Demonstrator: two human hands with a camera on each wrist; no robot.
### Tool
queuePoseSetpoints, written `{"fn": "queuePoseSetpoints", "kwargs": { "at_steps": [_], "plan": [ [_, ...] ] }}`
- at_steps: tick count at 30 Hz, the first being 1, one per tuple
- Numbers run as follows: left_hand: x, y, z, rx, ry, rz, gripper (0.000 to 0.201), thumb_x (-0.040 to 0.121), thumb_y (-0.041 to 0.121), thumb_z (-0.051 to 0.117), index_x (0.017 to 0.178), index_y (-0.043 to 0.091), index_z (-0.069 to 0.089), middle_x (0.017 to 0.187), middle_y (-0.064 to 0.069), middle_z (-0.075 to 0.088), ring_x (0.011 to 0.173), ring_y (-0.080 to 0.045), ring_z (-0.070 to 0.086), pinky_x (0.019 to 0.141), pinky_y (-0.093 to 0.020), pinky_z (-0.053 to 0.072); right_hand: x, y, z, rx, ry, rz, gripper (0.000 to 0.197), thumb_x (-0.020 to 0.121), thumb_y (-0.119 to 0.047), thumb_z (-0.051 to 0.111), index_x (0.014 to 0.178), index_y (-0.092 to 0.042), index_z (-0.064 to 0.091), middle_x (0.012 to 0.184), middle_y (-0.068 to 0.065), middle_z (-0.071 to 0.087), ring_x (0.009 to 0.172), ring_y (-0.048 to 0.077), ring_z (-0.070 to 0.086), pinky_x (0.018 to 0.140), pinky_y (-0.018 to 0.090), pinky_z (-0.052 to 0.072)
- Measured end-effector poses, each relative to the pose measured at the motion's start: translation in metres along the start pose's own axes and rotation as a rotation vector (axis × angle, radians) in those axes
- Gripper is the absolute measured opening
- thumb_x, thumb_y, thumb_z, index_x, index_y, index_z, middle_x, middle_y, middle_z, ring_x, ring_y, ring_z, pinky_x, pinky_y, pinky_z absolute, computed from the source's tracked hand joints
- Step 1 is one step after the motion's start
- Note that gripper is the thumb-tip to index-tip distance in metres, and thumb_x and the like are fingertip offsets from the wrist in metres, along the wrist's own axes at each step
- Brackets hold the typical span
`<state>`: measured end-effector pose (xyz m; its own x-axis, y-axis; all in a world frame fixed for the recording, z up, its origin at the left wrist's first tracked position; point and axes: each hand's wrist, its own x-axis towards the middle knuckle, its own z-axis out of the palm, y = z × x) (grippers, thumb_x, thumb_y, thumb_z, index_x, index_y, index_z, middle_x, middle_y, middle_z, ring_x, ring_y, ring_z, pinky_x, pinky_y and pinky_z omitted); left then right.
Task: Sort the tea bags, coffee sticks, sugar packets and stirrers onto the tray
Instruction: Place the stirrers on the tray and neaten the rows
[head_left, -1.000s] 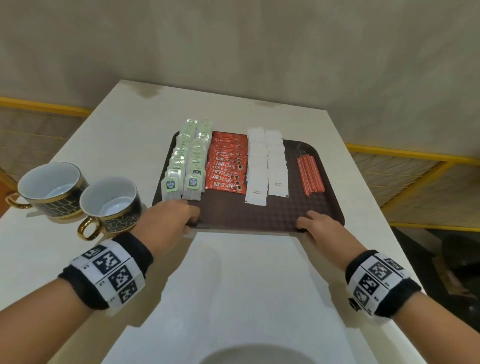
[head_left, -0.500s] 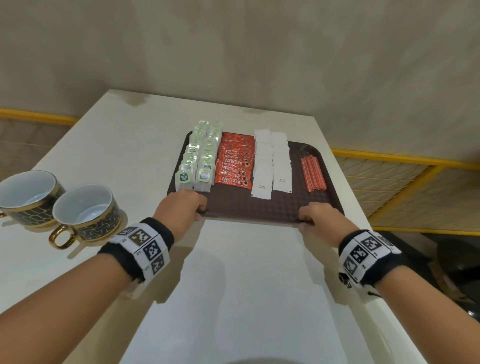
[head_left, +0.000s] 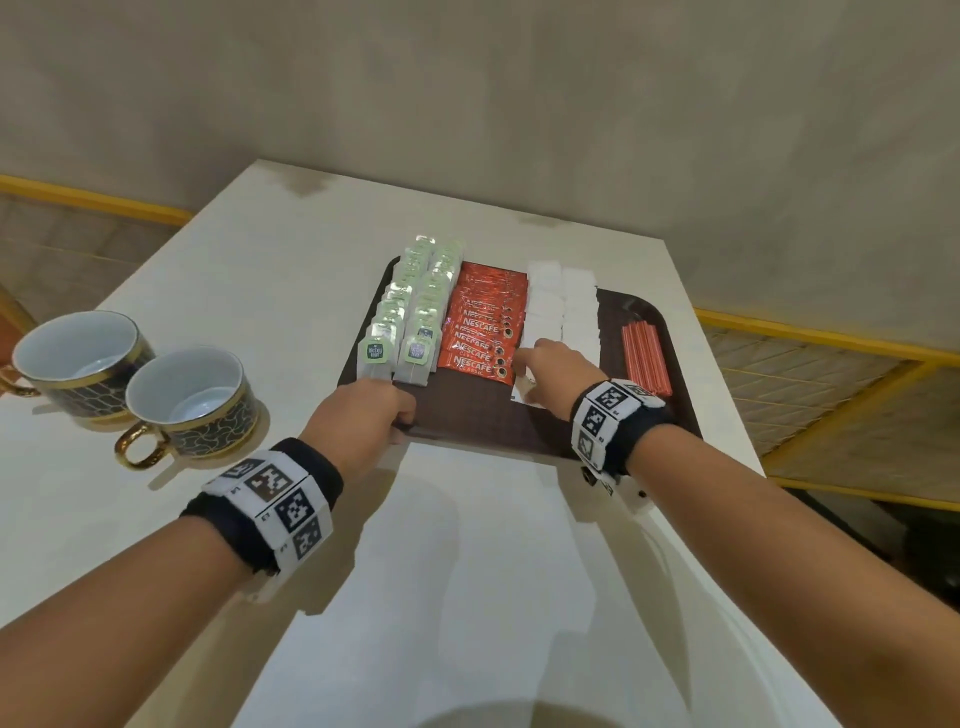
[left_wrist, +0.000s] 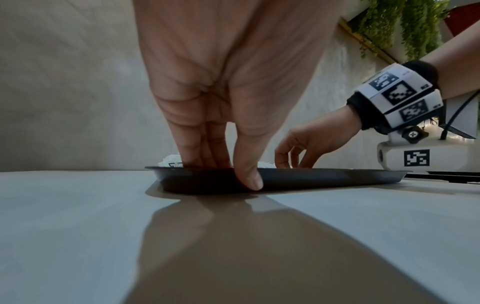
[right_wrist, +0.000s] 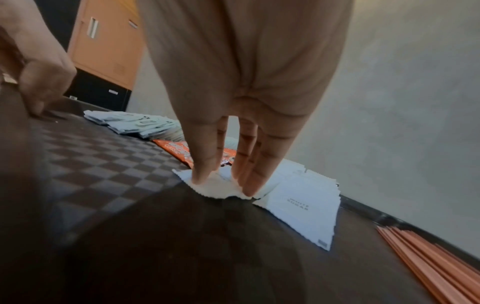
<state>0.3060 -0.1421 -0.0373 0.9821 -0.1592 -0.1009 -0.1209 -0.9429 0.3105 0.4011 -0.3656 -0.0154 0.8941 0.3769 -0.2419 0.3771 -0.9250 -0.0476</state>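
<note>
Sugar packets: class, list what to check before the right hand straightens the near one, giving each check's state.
1. Left hand grips tray rim: ok.
2. Right hand fingers on near sugar packet: ok.
3. Packet lying flat: not ok, it is crumpled.
4. Coffee sticks in a tidy row: ok.
5. Stirrers bundled at the tray's right: ok.
6. Items under the hand: cannot tell.

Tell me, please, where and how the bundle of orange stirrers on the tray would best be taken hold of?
Probably across the middle of the stirrers, from above, with thumb and fingers on the bundle's two long sides. They lie flat and parallel, running lengthwise near the tray's right rim, apart from the sugar packets, so both sides look open. A mid-length grip should keep the thin sticks from fanning out.
</note>
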Motion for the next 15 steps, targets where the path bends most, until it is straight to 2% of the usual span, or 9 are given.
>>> {"fn": "queuePoseSetpoints", "kwargs": {
  "at_steps": [5,8,12,15],
  "plan": [
    [0.0,-0.002,0.001,-0.003,-0.004,-0.005,0.01,0.084,0.011,0.065,0.091,0.018,0.067,0.098,-0.001,0.063,0.089,-0.023,0.06,0.069,-0.024,0.039,0.009,0.008,0.0,-0.037,-0.002,-0.034,0.032,0.089,0.003,0.055,0.115,-0.015,0.059,0.112,0.011,0.053,0.1,0.032,0.057,0.088,0.036,0.048],
    [-0.001,-0.001,0.0,0.008,-0.003,0.004,0.01,0.085,0.011,0.064,0.092,0.018,0.067,0.098,-0.002,0.063,0.089,-0.023,0.06,0.069,-0.024,0.037,0.009,0.009,-0.001,-0.033,0.003,-0.046,0.033,0.089,0.004,0.054,0.116,-0.014,0.059,0.111,0.012,0.053,0.101,0.032,0.057,0.084,0.033,0.044],
    [-0.001,-0.001,-0.001,0.008,-0.002,0.018,0.009,0.087,0.013,0.063,0.093,0.018,0.067,0.099,-0.002,0.062,0.09,-0.022,0.059,0.069,-0.022,0.034,-0.015,0.008,-0.012,0.067,0.073,-0.024,0.035,0.092,-0.011,0.061,0.126,-0.015,0.053,0.12,0.01,0.052,0.109,0.028,0.055,0.091,0.034,0.043],
    [-0.001,-0.003,-0.002,0.01,-0.018,0.028,0.007,0.089,0.017,0.063,0.095,0.019,0.067,0.101,-0.002,0.062,0.091,-0.023,0.059,0.071,-0.023,0.036,-0.056,0.017,-0.016,0.124,0.135,0.01,0.029,0.092,-0.022,0.062,0.119,-0.017,0.056,0.116,0.006,0.054,0.105,0.023,0.054,0.089,0.033,0.045]
  ]
}}
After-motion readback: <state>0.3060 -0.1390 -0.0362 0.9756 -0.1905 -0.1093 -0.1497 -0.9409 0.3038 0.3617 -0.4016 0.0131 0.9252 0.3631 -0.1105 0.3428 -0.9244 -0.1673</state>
